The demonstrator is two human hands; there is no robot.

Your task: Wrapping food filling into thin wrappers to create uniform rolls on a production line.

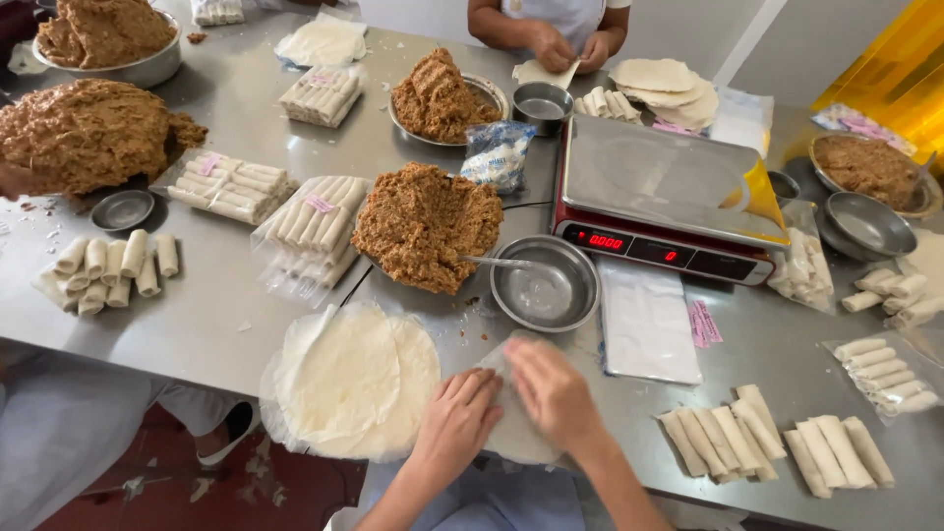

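I judge the thin wrapper [513, 418] under my hands to be the weak point: it lies at the near edge of the worktop [197, 315], partly overhanging toward me, and a hard press or a pull from either side could tear it or drag it off the edge. It also sits just beside the stack of round wrappers [349, 379] on my left, so a careless sweep could catch the top sheet of that stack and fold it. The steel bowl [546, 285] with a spoon in it stands near, just beyond my fingers; a forward lunge could knock it against the heap of brown filling [423, 226].

My left hand [457, 418] rests palm down on the left part of the wrapper, fingers stretched forward and held close together, pinching nothing that I can see. My right hand [551, 388] lies across the top of the wrapper, angled inward toward the left one, fingers flat and slightly blurred, pressing rather than gripping. Both forearms come up from the bottom edge and converge. Finished rolls [777, 442] lie in rows well to my right, and the red scale [659, 197] stands farther back. Another person's hands [565, 49] work across the worktop.
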